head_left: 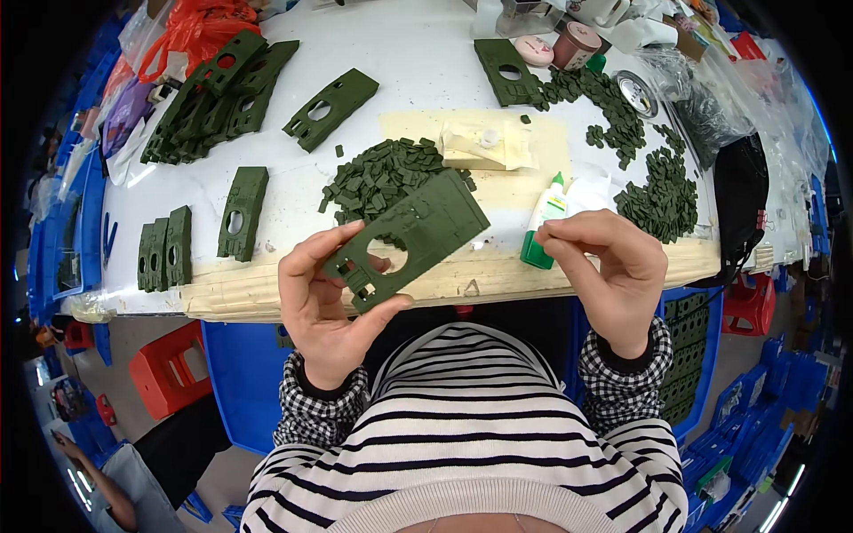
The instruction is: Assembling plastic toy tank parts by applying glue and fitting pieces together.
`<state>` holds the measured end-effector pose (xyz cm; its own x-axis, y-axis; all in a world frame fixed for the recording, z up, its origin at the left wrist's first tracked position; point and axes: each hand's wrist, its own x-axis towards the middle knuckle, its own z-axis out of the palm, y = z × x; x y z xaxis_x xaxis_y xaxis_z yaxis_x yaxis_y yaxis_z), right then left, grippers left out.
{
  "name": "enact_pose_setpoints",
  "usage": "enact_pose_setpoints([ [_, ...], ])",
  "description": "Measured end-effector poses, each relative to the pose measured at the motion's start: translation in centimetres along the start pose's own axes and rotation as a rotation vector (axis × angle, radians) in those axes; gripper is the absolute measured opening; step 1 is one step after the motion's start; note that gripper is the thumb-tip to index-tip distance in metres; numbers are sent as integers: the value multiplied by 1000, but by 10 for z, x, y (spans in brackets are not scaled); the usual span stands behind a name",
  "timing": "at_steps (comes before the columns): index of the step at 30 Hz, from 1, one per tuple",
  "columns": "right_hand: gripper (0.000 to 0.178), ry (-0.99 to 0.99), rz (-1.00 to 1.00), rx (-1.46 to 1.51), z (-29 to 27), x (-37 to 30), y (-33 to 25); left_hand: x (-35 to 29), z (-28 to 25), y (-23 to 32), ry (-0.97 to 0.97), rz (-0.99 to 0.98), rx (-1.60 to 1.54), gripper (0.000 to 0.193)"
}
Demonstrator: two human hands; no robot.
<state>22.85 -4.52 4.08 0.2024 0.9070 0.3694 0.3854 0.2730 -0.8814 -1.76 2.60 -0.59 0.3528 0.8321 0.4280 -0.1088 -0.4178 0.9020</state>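
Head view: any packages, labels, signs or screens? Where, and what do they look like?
Glue bottle: table edge by the right hand, white with printed label, green cap and base.
Round brown tub: far side, pale lid.
Round pink-lidded container: left of the tub.
Orange plastic bag: far left corner, crumpled.
Clear plastic bags: far right, crumpled.
No signs or screens.

Dark green plate [407, 238]; black-and-white checked cuffs [322, 410]; black-and-white striped top [462, 426]; white glue bottle [544, 222], green cap; red stool [169, 369].

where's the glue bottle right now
In the head view, the glue bottle stands at the table's near edge, right of centre, just behind the right hand.
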Motion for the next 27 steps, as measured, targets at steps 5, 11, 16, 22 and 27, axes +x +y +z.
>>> enact_pose_setpoints([
  [5,16,46,143,135,-4,-4,-12,3,8,-1,-141,-28,-110,63],
  [11,14,65,218,245,-1,-1,-18,2,24,-1,-150,-196,-311,70],
  [16,10,-1,230,240,2,2,-24,7,28,2,-177,-261,-421,68],
  [22,9,-166,39,-78,3,13,-26,11,27,7,-274,-295,-495,68],
  [27,9,-217,-61,-157,20,18,-28,11,30,8,-289,-339,-510,70],
])
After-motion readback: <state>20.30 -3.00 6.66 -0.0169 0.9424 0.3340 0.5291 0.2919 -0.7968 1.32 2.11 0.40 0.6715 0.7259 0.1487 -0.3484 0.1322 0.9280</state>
